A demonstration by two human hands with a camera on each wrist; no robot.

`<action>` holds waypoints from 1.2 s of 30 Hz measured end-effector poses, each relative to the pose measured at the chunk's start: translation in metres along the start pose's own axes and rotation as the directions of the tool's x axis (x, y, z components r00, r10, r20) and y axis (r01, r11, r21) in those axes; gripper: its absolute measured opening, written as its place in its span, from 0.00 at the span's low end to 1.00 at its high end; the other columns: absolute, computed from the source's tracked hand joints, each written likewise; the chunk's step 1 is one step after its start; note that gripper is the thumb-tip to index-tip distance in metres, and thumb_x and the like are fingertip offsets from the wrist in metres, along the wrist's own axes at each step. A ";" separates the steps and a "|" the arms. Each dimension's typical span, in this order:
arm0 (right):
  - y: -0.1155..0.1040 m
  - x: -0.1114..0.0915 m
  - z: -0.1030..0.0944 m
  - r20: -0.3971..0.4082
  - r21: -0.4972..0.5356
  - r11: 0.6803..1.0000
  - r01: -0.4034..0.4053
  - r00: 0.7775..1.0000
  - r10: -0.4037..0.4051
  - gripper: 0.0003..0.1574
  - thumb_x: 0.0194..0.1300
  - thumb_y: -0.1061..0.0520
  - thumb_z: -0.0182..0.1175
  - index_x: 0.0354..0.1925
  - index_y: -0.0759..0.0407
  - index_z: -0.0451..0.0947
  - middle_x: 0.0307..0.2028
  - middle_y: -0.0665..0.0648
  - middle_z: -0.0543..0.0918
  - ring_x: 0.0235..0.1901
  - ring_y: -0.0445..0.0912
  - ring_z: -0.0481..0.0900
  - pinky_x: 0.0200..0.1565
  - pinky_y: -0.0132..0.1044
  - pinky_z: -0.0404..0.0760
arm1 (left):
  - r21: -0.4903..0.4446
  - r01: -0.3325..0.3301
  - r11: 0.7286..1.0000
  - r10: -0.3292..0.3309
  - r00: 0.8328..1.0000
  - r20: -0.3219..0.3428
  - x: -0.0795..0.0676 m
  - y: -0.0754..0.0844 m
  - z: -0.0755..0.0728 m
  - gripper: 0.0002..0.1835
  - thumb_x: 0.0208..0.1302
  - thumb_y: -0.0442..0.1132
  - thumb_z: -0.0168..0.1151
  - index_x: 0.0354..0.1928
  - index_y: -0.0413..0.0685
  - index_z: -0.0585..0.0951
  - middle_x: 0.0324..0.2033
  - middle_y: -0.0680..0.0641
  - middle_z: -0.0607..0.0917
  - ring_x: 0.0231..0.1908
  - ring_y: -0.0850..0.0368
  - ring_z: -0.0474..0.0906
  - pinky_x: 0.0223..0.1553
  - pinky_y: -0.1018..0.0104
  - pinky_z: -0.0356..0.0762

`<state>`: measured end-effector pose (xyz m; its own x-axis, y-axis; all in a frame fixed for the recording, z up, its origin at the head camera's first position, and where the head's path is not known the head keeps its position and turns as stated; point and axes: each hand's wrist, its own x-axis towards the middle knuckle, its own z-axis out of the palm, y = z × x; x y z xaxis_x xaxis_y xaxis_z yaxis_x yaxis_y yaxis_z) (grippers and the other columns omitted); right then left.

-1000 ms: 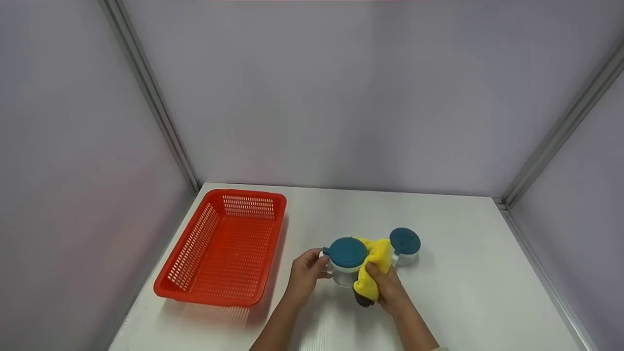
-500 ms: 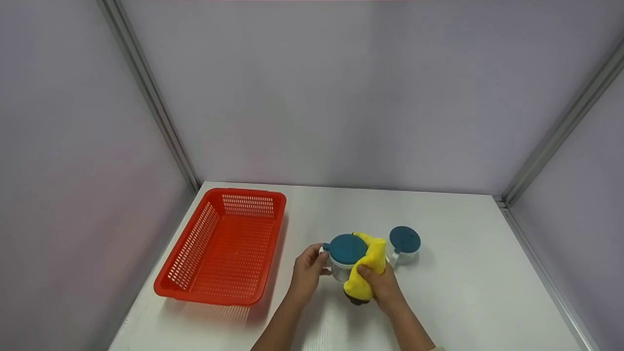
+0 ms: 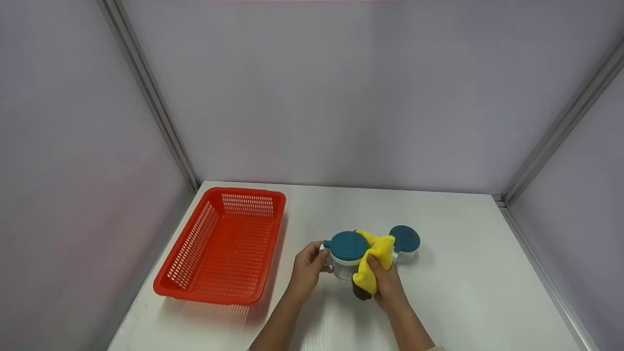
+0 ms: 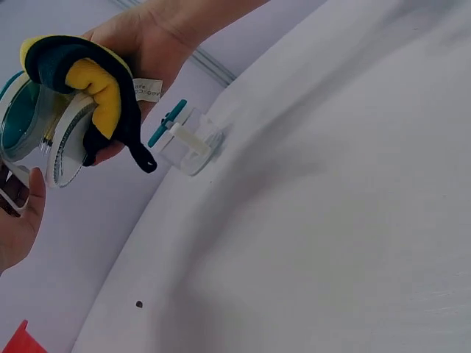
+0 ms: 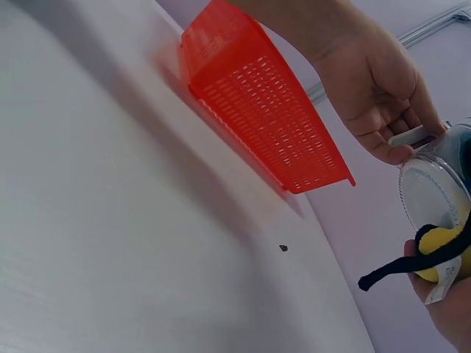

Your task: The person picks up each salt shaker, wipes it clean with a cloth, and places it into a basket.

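Observation:
My left hand [image 3: 306, 268] pinches the white handle of a clear jar [image 3: 345, 271] with a round teal lid [image 3: 349, 245]. The jar is held above the table, its ribbed-edged base [image 4: 71, 141] facing the wrist cameras. My right hand [image 3: 387, 282] grips a bunched cloth [image 3: 370, 273], yellow on one side and dark on the other, and presses it to the jar's right side. The cloth's label [image 4: 147, 90] and dark hanging loop [image 5: 397, 268] show in the wrist views. Part of the jar's side is hidden behind the cloth.
A second teal-lidded clear jar [image 3: 405, 239] stands on the white table [image 3: 468, 287], behind and right of my right hand. At the left sits a red perforated basket [image 3: 280, 234]. Pale panels [image 3: 312, 97] enclose the table's back and sides.
My right hand slid the cloth down and left across the jar's side, then back up and right. The left hand keeps its hold, with the jar nearly still.

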<state>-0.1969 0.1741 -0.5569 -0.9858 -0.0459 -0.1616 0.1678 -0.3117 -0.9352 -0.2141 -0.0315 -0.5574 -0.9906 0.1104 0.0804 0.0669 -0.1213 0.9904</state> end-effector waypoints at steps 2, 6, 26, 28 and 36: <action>0.000 0.001 -0.001 0.000 0.033 0.999 0.000 1.000 0.000 0.35 0.72 0.43 0.56 0.66 0.54 0.53 0.50 0.54 0.68 0.51 0.48 0.71 0.55 0.34 0.78 | -0.007 0.004 1.000 -0.004 1.000 0.009 0.000 0.000 -0.001 0.15 0.71 0.46 0.58 0.53 0.47 0.79 0.45 0.45 0.83 0.42 0.51 0.82 0.41 0.59 0.86; 0.002 0.004 -0.001 -0.011 0.064 0.998 -0.017 1.000 0.018 0.37 0.72 0.40 0.55 0.67 0.51 0.52 0.55 0.53 0.67 0.55 0.49 0.69 0.57 0.32 0.77 | -0.011 0.014 1.000 -0.014 1.000 0.015 0.000 0.000 -0.002 0.16 0.71 0.46 0.58 0.55 0.46 0.79 0.45 0.45 0.84 0.41 0.51 0.82 0.40 0.60 0.86; 0.005 0.006 -0.012 0.182 0.014 0.998 -0.068 0.981 0.065 0.37 0.75 0.40 0.48 0.69 0.53 0.46 0.55 0.54 0.63 0.57 0.48 0.63 0.59 0.32 0.70 | -0.021 0.131 0.991 -0.127 0.983 0.129 0.006 0.003 -0.014 0.18 0.70 0.49 0.59 0.55 0.46 0.79 0.47 0.45 0.84 0.43 0.50 0.81 0.42 0.61 0.85; 0.004 0.005 -0.012 0.207 -0.013 0.997 -0.072 0.976 0.073 0.36 0.74 0.40 0.49 0.68 0.54 0.47 0.52 0.54 0.63 0.55 0.48 0.64 0.57 0.33 0.71 | -0.029 0.136 0.990 -0.131 0.982 0.136 0.006 0.003 -0.015 0.18 0.71 0.48 0.58 0.55 0.46 0.79 0.47 0.44 0.84 0.43 0.50 0.81 0.42 0.61 0.85; 0.005 0.003 -0.014 0.275 -0.063 0.995 -0.083 0.956 0.097 0.39 0.72 0.41 0.54 0.67 0.56 0.47 0.52 0.56 0.65 0.52 0.49 0.68 0.54 0.35 0.75 | -0.026 0.153 0.988 -0.148 0.979 0.139 0.006 0.001 -0.018 0.17 0.70 0.48 0.59 0.54 0.45 0.80 0.46 0.45 0.84 0.43 0.52 0.79 0.41 0.62 0.84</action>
<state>-0.1988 0.1859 -0.5670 -0.9285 -0.3356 -0.1590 0.2494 -0.2462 -0.9366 -0.2225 -0.0492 -0.5577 -0.9632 0.2637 -0.0525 -0.0889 -0.1284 0.9877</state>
